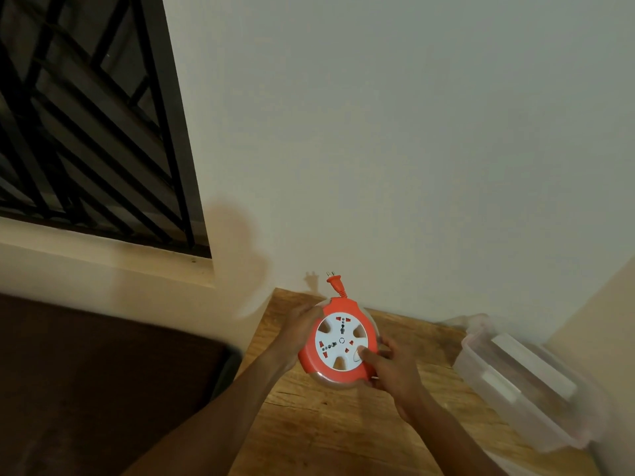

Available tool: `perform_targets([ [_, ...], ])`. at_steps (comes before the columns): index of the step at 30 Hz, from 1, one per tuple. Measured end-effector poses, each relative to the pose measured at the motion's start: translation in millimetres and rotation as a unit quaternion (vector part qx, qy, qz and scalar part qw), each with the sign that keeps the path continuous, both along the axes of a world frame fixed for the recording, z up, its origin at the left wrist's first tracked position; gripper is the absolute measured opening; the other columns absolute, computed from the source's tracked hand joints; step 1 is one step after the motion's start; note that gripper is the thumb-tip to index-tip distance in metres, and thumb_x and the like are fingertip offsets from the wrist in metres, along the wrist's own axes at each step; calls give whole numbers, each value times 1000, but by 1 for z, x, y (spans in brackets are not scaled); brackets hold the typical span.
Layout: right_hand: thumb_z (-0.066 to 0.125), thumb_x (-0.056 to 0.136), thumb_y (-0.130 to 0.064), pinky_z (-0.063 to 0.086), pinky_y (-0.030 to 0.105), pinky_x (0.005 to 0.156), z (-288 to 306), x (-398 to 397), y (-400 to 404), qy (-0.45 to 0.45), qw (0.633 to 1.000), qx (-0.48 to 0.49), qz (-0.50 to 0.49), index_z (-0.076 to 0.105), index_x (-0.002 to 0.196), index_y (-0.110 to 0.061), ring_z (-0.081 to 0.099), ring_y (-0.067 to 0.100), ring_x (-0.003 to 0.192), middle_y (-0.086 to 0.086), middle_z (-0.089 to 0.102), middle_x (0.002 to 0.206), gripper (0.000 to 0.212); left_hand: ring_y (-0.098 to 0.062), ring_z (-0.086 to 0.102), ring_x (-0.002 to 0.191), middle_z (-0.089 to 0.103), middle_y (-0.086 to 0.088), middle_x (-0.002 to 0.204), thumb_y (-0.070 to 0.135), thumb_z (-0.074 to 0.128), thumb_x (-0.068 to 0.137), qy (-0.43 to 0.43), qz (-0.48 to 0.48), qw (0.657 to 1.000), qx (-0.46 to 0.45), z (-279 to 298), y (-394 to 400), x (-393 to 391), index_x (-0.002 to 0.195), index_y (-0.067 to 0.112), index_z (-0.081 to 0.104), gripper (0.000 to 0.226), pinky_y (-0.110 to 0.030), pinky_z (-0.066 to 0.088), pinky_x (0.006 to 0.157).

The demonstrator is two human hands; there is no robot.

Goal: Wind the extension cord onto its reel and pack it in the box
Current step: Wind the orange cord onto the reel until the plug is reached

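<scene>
An orange and white extension cord reel (338, 341) is held a little above the wooden table (330, 431), its socket face toward me. The orange plug (335, 281) sticks out from the reel's top edge, prongs up. My left hand (297, 329) grips the reel's left rim. My right hand (391, 367) holds the lower right rim, thumb pressed into a recess of the white disc. No loose cord shows. A clear plastic box (522, 383) with a clip lid rests on the table to the right, tilted.
The table stands against a pale wall (378, 132). At left are a barred window (86, 125), its ledge (103, 259), and a dark brown surface (103, 372) below. A beige wall or panel (601, 310) rises at the far right behind the box.
</scene>
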State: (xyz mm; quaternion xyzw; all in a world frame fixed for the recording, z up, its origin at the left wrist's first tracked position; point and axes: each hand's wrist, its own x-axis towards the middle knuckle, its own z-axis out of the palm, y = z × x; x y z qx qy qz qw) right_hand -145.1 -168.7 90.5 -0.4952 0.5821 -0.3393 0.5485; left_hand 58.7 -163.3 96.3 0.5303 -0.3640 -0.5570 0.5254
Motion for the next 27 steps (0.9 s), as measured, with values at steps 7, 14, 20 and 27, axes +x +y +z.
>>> perform_targets([
  [7, 73, 85, -12, 61, 36, 60, -23, -3, 11, -5, 1000, 5, -13, 56, 118, -29, 74, 20, 82, 3, 73, 104, 40, -31, 77, 83, 82, -11, 95, 25, 66, 101, -26, 30, 999, 11, -26, 3, 4, 101, 16, 80, 17, -31, 61, 64],
  [14, 70, 80, -1, 61, 52, 68, -63, 1, 27, 42, 999, 17, -7, 63, 114, -20, 73, 23, 83, 4, 75, 99, 40, -30, 79, 91, 81, -10, 106, 18, 69, 99, -81, 30, 993, 75, -68, 23, 12, 121, 18, 75, 23, -35, 63, 70],
  [20, 70, 73, 6, 61, 44, 71, -83, 3, 34, 64, 998, 16, -4, 62, 120, -17, 73, 18, 85, 3, 75, 96, 52, -20, 80, 91, 80, -1, 111, 12, 70, 98, -125, 18, 988, 94, -83, 33, 20, 127, 21, 72, 31, -31, 65, 69],
  [27, 64, 71, 9, 60, 36, 68, -83, -2, 37, 90, 996, -12, 8, 68, 115, -18, 72, 13, 82, -4, 76, 90, 52, -18, 74, 105, 75, -3, 127, 10, 71, 97, -147, 12, 986, 77, -88, 37, 18, 133, 19, 70, 37, -39, 66, 82],
])
